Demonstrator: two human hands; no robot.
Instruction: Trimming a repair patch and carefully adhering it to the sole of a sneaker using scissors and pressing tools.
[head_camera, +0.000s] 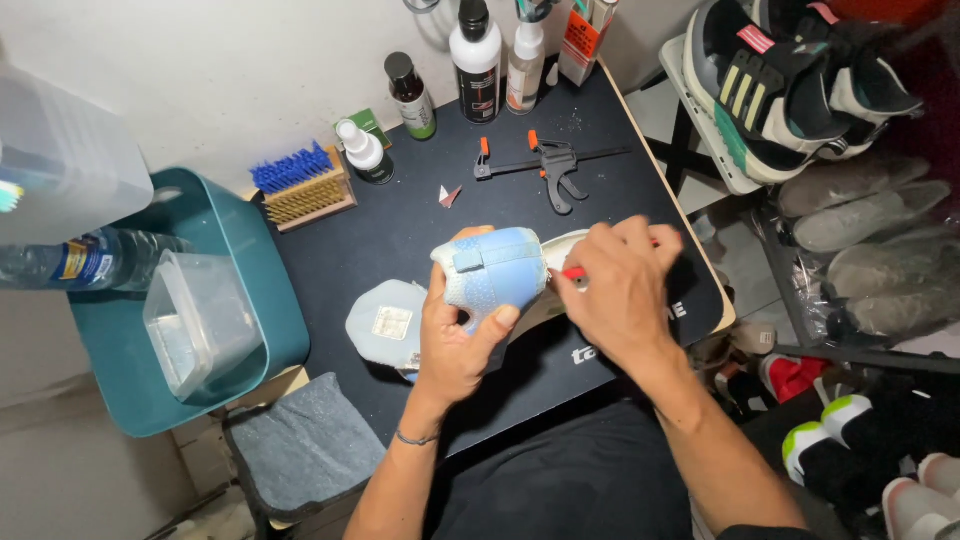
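The left hand (462, 335) is closed around a light blue shoe (492, 272); just right of it, the right hand (618, 290) pinches a red-handled tool (573, 273) touching the shoe, above the black worktop (400, 230).

Bare forearms, a thin dark band (415, 438) on the left wrist, black clothing (560, 480) below.

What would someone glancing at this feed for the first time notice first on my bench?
At the middle of the black table, the left hand grips a pale blue shoe by its heel, while the right hand holds a small red-handled tool against it. Behind them lie a black bar clamp with orange parts and a blue-bristled brush; a teal tub sits on the left.
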